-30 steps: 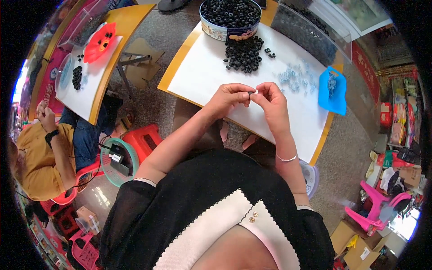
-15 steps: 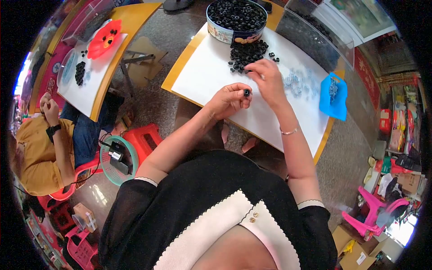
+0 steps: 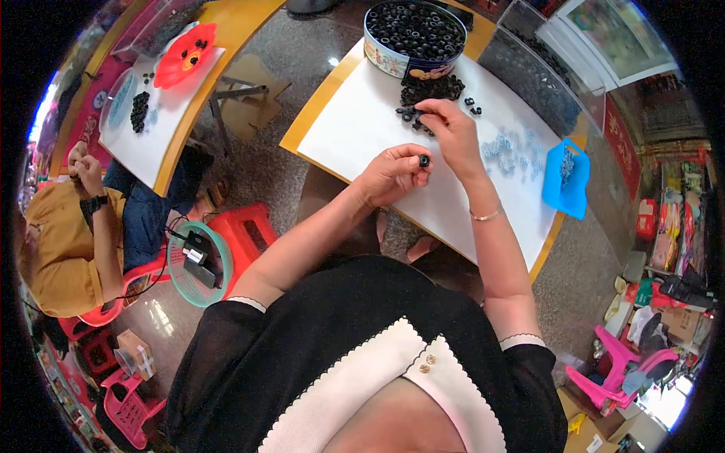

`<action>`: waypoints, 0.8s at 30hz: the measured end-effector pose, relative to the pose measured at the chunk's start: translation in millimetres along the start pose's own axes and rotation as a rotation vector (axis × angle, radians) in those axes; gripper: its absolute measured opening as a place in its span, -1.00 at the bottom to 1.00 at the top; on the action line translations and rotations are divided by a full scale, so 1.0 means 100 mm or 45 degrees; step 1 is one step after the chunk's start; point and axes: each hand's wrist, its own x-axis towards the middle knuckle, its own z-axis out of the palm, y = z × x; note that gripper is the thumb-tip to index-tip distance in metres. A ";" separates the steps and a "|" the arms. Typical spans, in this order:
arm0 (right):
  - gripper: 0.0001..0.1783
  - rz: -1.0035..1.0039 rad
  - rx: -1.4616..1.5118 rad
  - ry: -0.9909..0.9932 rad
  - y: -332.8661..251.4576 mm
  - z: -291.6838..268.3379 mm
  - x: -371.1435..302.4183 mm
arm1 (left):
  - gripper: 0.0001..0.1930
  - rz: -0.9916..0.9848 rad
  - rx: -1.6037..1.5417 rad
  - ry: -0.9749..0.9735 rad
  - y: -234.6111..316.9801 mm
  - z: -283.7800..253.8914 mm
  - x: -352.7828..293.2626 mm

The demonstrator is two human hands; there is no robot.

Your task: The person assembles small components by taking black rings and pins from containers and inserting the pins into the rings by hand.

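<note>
My left hand [image 3: 391, 175] is closed over the white tabletop, pinching a small black ring-shaped piece [image 3: 424, 161] between thumb and fingers, its round hole facing up. Just beyond it, my right hand [image 3: 458, 140] reaches to the near edge of a pile of small black pieces [image 3: 432, 90]. Its thumb and fingertips are drawn together among the loose pieces there; whatever they grip is hidden. Behind the pile stands a round tin [image 3: 389, 59] heaped with black rings.
Small clear bluish pieces [image 3: 510, 155] lie scattered right of my right hand, beside a blue scoop-shaped tray [image 3: 555, 198]. A clear plastic bin [image 3: 540, 83] stands at the back right. To the left, another person [image 3: 64, 249] sits by a second table with a red flower-shaped dish [image 3: 175, 74].
The whole view has shifted slightly. My right hand's fingertips have come down onto the pile's near edge, where some pieces now lie apart from the rest. My left hand keeps its hold.
</note>
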 end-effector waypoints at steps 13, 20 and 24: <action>-0.83 0.639 0.804 0.164 -0.36 -0.20 -0.69 | -0.77 0.161 0.115 0.187 -0.02 0.07 0.07; -0.87 0.373 0.330 0.195 -0.44 -0.19 -0.72 | -0.77 0.151 0.197 0.239 -0.04 0.11 0.06; -0.89 0.184 0.026 0.205 -0.46 -0.18 -0.74 | -0.77 0.158 0.225 0.262 -0.05 0.13 0.06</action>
